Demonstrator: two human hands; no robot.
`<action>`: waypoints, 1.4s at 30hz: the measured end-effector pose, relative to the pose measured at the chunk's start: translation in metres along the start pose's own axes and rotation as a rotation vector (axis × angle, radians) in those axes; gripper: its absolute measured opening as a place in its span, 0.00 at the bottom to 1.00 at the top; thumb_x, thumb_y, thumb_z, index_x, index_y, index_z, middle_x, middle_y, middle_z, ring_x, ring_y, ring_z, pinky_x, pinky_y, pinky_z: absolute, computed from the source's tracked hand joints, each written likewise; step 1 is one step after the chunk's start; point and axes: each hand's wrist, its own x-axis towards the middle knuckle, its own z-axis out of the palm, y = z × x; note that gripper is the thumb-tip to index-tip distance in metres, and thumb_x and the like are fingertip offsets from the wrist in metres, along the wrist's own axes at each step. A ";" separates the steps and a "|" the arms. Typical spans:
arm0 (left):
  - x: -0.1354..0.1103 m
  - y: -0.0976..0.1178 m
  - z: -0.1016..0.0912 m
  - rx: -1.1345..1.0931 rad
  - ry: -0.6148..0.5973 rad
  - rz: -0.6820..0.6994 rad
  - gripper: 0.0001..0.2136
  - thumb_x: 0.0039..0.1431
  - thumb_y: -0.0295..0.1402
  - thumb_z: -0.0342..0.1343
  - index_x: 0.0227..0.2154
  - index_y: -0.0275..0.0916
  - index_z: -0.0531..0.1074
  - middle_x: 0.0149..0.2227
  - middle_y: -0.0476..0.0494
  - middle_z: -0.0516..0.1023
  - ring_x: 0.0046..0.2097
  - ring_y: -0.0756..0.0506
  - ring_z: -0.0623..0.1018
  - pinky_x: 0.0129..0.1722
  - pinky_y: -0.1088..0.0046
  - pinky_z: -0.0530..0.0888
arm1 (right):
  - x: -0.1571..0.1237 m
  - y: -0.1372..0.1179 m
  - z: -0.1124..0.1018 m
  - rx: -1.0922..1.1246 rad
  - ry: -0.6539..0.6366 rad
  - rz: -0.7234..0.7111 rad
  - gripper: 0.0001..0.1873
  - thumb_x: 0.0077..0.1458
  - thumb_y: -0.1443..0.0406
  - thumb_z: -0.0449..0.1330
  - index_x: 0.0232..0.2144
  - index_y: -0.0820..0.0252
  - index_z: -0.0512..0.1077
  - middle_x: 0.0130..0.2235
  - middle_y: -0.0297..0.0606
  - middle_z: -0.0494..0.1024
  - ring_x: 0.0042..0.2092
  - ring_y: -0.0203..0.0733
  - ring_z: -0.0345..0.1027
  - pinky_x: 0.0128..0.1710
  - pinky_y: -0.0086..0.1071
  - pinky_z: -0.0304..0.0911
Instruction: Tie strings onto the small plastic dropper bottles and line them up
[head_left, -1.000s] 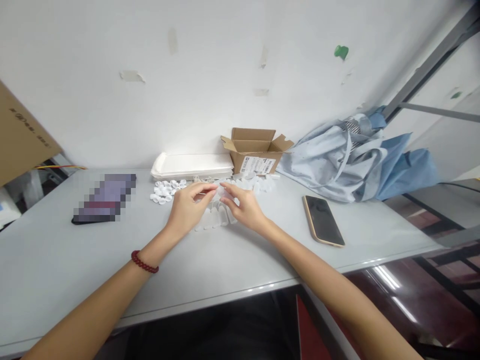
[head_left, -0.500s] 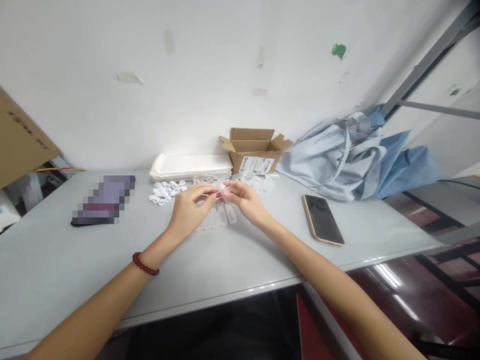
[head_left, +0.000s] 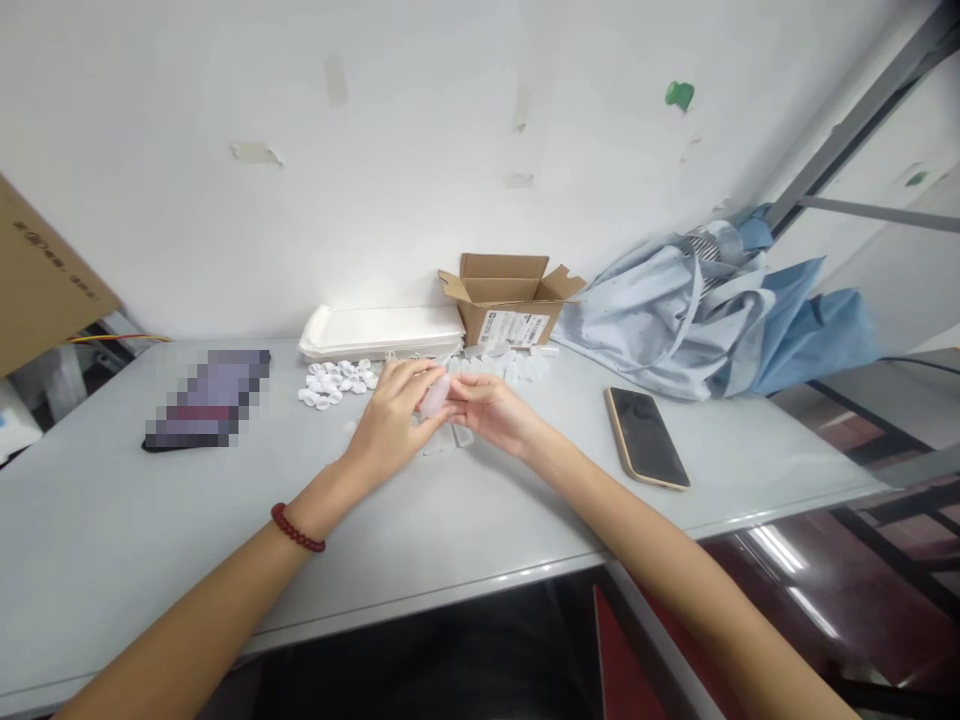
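Head camera view: a translucent plastic piece point(head_left: 433, 398) is held above the grey tabletop point(head_left: 420, 545), between the two hands, near the middle of the work area. By the left hand point(head_left: 391, 412), the piece is gripped with the fingers curved over its upper end and the thumb brought under its lower end; the hand is partly closed. By the right hand point(head_left: 491, 410), the right side of the piece is met with thumb and fingers drawn together in a pinch; the exact contact appears to be at the edge but is partly hidden by the fingertips. A dark red beaded bracelet point(head_left: 298, 528) is worn on the left wrist.

Below the hands, flat translucent pieces point(head_left: 463, 436) are laid on the tabletop, partly covered by the hands. White caps point(head_left: 330, 384) are grouped to the left of the left hand. Behind them, a stack of white sheets point(head_left: 390, 328) is placed against the wall point(head_left: 420, 150), beside an open cardboard box point(head_left: 506, 325) bearing printed labels. Clear pieces point(head_left: 525, 366) are heaped in front of the box. A smartphone point(head_left: 649, 438) is positioned to the right, near light blue fabric point(head_left: 652, 315).
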 end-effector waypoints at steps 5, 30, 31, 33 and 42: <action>-0.001 -0.001 0.000 0.119 0.034 0.100 0.11 0.61 0.30 0.55 0.46 0.37 0.72 0.45 0.37 0.73 0.48 0.39 0.69 0.48 0.58 0.71 | -0.004 -0.004 0.004 -0.131 0.054 0.007 0.13 0.49 0.58 0.66 0.30 0.63 0.77 0.29 0.38 0.79 0.33 0.37 0.72 0.45 0.34 0.66; 0.000 0.009 0.004 -0.163 -0.076 -0.054 0.18 0.56 0.34 0.61 0.50 0.41 0.68 0.52 0.38 0.72 0.53 0.39 0.71 0.49 0.57 0.73 | -0.008 -0.024 0.002 -0.606 0.221 -0.056 0.30 0.45 0.68 0.54 0.53 0.66 0.65 0.29 0.35 0.76 0.38 0.42 0.69 0.41 0.35 0.63; 0.000 0.010 0.005 -0.165 -0.080 -0.055 0.19 0.56 0.34 0.61 0.50 0.41 0.68 0.52 0.38 0.72 0.54 0.39 0.71 0.49 0.56 0.72 | -0.009 -0.025 0.002 -0.610 0.206 -0.045 0.31 0.45 0.68 0.54 0.55 0.65 0.62 0.30 0.35 0.76 0.38 0.42 0.68 0.41 0.35 0.63; 0.000 0.010 0.006 -0.164 -0.085 -0.053 0.20 0.56 0.35 0.61 0.51 0.41 0.68 0.54 0.38 0.72 0.55 0.38 0.71 0.51 0.54 0.72 | -0.010 -0.028 0.001 -0.630 0.185 -0.023 0.34 0.45 0.69 0.54 0.57 0.65 0.59 0.30 0.34 0.77 0.38 0.42 0.68 0.41 0.35 0.62; -0.002 0.019 0.013 -0.152 -0.147 -0.113 0.22 0.50 0.35 0.65 0.49 0.41 0.69 0.49 0.40 0.75 0.51 0.37 0.71 0.50 0.53 0.70 | -0.016 -0.043 -0.008 -1.056 0.011 0.095 0.08 0.48 0.66 0.55 0.29 0.63 0.73 0.27 0.33 0.72 0.31 0.37 0.63 0.33 0.31 0.57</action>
